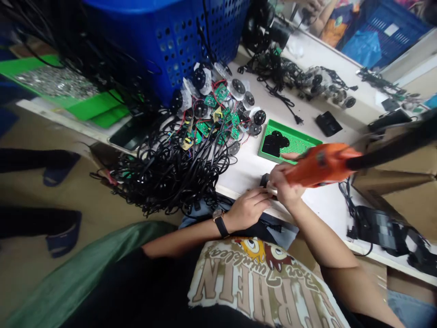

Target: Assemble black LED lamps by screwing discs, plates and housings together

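Note:
My right hand [287, 184] is wrapped round an orange power tool [321, 165] with a thick black cord [385, 152]. The tool's working end is hidden behind my fingers. My left hand [251, 207], with a watch on the wrist, has its fingers closed at the table's front edge. They press on a small black part [264, 180], mostly hidden between both hands. Just beyond the hands lies a green perforated tray [302, 139] with flat black plastic pieces [276, 142] in it. Left of my hands is a large tangle of black cables [177, 173].
Green circuit boards [221, 92] with wires and round black parts are heaped before a blue crate [201, 36]. A black box [328, 124] lies beyond the tray. Cardboard [403, 182] stands at right. A green bin of small metal parts [61, 82] is at left.

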Demonstrator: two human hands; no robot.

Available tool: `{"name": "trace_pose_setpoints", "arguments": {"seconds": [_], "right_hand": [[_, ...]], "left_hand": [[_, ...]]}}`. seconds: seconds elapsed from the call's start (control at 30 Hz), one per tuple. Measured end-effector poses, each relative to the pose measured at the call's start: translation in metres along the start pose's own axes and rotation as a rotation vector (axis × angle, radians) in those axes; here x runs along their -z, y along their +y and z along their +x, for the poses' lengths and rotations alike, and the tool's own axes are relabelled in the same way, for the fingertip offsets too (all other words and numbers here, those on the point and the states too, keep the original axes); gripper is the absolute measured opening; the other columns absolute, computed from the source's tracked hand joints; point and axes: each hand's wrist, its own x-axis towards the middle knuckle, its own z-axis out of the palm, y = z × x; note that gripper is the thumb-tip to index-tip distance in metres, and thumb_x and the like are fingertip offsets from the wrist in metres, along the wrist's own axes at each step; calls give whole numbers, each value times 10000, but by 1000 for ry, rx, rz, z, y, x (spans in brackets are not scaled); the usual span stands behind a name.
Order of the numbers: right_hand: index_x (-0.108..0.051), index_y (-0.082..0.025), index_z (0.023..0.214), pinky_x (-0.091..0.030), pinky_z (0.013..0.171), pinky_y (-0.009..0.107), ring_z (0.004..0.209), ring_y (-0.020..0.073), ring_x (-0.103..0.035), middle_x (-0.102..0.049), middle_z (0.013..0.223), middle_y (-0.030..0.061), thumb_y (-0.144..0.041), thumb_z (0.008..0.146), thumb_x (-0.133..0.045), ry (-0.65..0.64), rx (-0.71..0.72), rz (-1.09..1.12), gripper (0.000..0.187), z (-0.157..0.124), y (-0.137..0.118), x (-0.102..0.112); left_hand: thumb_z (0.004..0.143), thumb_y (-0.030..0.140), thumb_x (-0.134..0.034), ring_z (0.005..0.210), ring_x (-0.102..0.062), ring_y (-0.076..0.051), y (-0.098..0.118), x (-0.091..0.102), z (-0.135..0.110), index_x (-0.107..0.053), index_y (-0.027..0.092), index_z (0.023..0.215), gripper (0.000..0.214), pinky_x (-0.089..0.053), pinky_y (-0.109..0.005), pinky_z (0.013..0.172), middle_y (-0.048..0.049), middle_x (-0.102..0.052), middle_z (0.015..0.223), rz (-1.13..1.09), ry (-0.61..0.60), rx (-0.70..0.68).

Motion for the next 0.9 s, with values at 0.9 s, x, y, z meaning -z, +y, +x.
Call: {"name": "trace_pose_setpoints", "arguments": {"seconds": [0.9], "right_hand": [[-622, -332, 1157, -425, 375, 231, 353, 109, -436, -481, 554, -121, -378, 929, -618, 170, 185, 388, 233, -37, -59, 7]], "left_hand": [[1004, 290, -682, 1036, -675, -217, 15, 14, 19, -789, 232, 972, 126, -466, -487, 1093, -38, -802, 975, -295, 106, 254]]}}
